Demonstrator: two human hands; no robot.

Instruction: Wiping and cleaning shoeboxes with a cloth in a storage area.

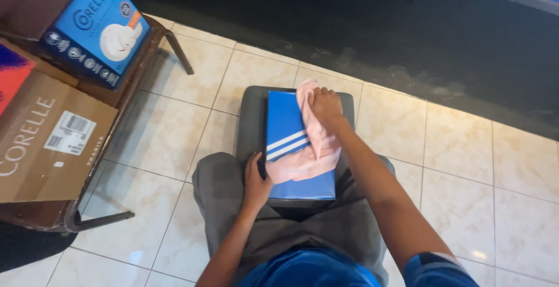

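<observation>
A blue shoebox [286, 124] with white stripes lies lengthwise on a grey stool [251, 118] between my knees. My right hand [325, 106] presses a pink cloth [303, 162] against the far end of the box lid; the cloth trails down over the lid's right side. My left hand [256, 181] grips the near left edge of the box and steadies it. I sit in grey trousers [224, 199] and a blue shirt.
A glass-topped table with a metal frame [99, 220] stands at the left, carrying a brown cardboard carton [41, 147] and a blue dish-set box [96, 27]. Cream floor tiles [466, 164] surround the stool. A dark mat or ledge [407, 36] runs along the far side.
</observation>
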